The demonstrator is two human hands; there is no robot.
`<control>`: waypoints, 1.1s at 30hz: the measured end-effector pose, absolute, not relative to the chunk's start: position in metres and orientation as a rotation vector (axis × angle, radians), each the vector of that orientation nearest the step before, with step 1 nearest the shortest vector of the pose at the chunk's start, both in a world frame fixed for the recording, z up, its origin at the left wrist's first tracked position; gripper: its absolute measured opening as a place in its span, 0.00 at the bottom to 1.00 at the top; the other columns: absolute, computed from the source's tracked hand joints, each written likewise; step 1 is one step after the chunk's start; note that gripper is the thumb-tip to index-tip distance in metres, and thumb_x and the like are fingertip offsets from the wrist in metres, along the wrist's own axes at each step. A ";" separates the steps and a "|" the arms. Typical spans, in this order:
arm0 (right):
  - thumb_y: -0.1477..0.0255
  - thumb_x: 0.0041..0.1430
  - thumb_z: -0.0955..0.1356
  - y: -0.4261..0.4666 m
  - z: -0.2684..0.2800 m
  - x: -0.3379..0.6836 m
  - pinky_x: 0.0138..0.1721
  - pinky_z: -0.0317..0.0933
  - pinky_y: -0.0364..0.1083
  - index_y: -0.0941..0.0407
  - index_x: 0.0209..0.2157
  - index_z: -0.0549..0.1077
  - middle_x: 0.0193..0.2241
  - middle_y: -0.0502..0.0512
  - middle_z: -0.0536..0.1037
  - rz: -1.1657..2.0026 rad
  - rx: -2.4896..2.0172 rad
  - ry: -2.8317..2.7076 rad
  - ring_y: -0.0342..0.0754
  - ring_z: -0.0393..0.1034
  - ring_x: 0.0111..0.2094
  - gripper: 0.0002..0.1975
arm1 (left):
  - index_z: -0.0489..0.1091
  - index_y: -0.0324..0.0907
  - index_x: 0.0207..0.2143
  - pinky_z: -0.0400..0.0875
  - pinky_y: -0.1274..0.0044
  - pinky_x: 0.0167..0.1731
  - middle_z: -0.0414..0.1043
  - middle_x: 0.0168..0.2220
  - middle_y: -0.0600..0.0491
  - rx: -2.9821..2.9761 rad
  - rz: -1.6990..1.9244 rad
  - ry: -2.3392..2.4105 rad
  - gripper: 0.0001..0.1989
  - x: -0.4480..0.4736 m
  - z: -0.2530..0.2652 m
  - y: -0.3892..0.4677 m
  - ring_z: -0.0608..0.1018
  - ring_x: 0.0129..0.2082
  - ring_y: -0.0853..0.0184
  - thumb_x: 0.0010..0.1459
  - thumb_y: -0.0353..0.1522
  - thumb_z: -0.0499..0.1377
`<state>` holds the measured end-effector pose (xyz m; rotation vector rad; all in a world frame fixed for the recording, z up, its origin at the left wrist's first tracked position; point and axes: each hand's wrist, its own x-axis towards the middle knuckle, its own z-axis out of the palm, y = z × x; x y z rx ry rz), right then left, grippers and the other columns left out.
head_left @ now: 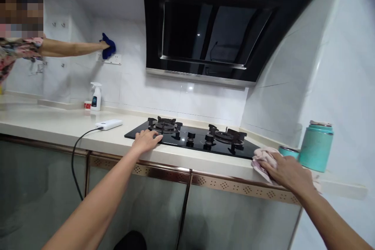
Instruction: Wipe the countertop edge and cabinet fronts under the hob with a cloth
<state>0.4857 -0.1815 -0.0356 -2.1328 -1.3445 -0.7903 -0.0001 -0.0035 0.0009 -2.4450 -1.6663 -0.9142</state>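
Note:
My right hand (288, 172) is closed on a pale pink cloth (265, 154), pressed against the counter's front edge by the right corner of the black gas stove (181, 144). My left hand (145, 140) lies on the stove's front left corner, fingers stretched out and holding nothing. Two burners with black pan supports and two knobs (191, 136) show on the glass top. Close behind my right hand stand a turquoise canister (316, 146) and a lower turquoise lid or container (289, 151), partly hidden by that hand.
A black range hood (205, 31) overhangs the stove. On the left counter (52, 119) lie a white power bank (109, 124) with a black cable, a spray bottle (96, 97) and a small red-and-white tub (87, 104). Another person's arm (70, 49) holds a blue cloth (108, 47) at the wall socket.

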 end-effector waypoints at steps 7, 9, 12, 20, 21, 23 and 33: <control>0.45 0.65 0.52 -0.133 -0.024 0.325 0.38 0.64 0.58 0.56 0.54 0.74 0.43 0.70 0.72 -0.793 -2.104 -1.630 0.64 0.72 0.40 0.37 | 0.75 0.46 0.47 0.60 0.59 0.57 0.73 0.51 0.46 -2.407 -1.284 -1.462 0.28 0.000 -0.004 -0.011 0.70 0.55 0.52 0.66 0.52 0.45; 0.47 0.66 0.54 -0.122 -0.020 0.266 0.42 0.63 0.57 0.57 0.52 0.75 0.45 0.70 0.72 -0.765 -1.976 -1.734 0.63 0.70 0.43 0.34 | 0.75 0.46 0.46 0.62 0.61 0.57 0.74 0.49 0.47 -2.430 -1.409 -1.385 0.25 -0.003 -0.005 -0.007 0.71 0.54 0.54 0.66 0.51 0.47; 0.49 0.66 0.58 -0.105 -0.016 0.184 0.46 0.61 0.57 0.56 0.49 0.76 0.48 0.67 0.72 -0.725 -1.808 -1.839 0.63 0.68 0.47 0.29 | 0.75 0.44 0.43 0.66 0.65 0.56 0.76 0.47 0.48 -2.385 -1.733 -1.267 0.19 -0.012 -0.004 -0.002 0.73 0.52 0.58 0.65 0.44 0.50; 0.55 0.59 0.68 -0.068 0.004 0.107 0.56 0.58 0.57 0.55 0.63 0.65 0.55 0.65 0.69 -0.296 -1.374 -2.222 0.62 0.64 0.55 0.33 | 0.72 0.46 0.53 0.62 0.66 0.62 0.72 0.56 0.49 -2.360 -1.638 -1.053 0.20 -0.031 0.002 -0.041 0.70 0.59 0.60 0.65 0.44 0.50; 0.56 0.58 0.69 -0.070 0.008 0.119 0.57 0.58 0.56 0.54 0.65 0.62 0.58 0.64 0.68 -0.176 -1.287 -2.284 0.60 0.64 0.57 0.36 | 0.70 0.47 0.55 0.60 0.64 0.62 0.70 0.59 0.48 -2.415 -1.497 -1.141 0.22 -0.029 0.001 -0.044 0.68 0.61 0.58 0.66 0.45 0.49; 0.56 0.60 0.68 -0.080 0.013 0.157 0.61 0.55 0.55 0.52 0.67 0.57 0.63 0.60 0.63 -0.010 -1.145 -2.347 0.56 0.61 0.61 0.37 | 0.66 0.49 0.61 0.60 0.59 0.61 0.65 0.63 0.48 -2.499 -1.213 -1.347 0.28 -0.023 -0.003 -0.048 0.66 0.63 0.54 0.64 0.50 0.49; 0.50 0.64 0.57 -0.100 -0.035 0.398 0.51 0.62 0.56 0.53 0.40 0.77 0.45 0.60 0.77 -0.358 -1.528 -1.880 0.58 0.69 0.48 0.26 | 0.73 0.41 0.53 0.56 0.48 0.56 0.65 0.60 0.35 -2.329 -0.732 -1.484 0.41 0.058 -0.003 -0.068 0.61 0.62 0.37 0.51 0.63 0.53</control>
